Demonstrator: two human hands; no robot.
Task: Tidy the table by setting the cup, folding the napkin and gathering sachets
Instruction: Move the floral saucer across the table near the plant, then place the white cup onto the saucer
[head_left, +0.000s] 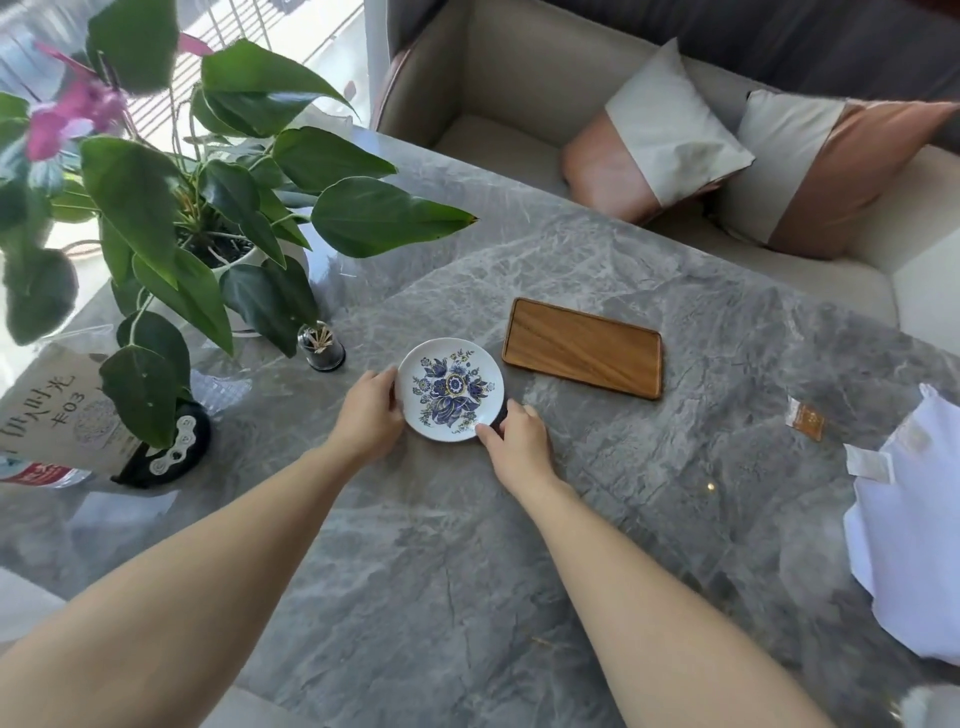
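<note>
Both forearms reach up from bottom frame; left hand and right hand each close their grip on the saucer rim, frame centre. Wooden tray lies just right of it on the counter; napkin at right edge.

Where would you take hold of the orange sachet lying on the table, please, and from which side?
Pinch the orange sachet by its pale top edge, coming from above with the right hand, which is nearer. It lies flat and thin on the table, clear of the white napkin, so a fingertip pinch at an edge probably lifts it best.
</note>
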